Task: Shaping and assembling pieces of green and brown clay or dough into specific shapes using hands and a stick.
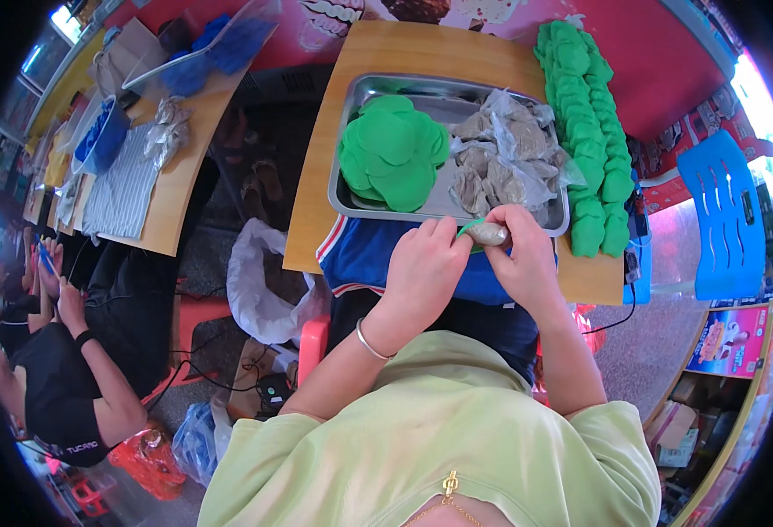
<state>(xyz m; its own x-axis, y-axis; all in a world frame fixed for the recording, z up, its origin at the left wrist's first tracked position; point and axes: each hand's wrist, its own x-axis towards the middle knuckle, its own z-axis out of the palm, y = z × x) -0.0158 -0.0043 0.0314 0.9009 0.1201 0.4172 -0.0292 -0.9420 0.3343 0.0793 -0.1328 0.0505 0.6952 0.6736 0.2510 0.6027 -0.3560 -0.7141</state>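
Just in front of the tray, my two hands meet with their fingers pinched closed. My left hand [426, 270] grips a thin green piece [468, 228], mostly hidden by the fingers. A small greyish-beige packet in clear plastic [490, 234] is in my right hand [524, 256], against the green piece. Beyond them, a shallow metal tray [435, 215] holds a stack of thin round green pieces [392, 149] on its left. On its right lies a heap of similar beige packets [509, 154] among loose clear plastic.
Long overlapping rows of green pieces [579, 132] lie along the wooden table's [312, 237] right side. Blue cloth [373, 250] lies over my lap. A white bag-lined bin [268, 281] stands left. Another person [79, 360] works at the left table [171, 211]. A blue chair [724, 220] is right.
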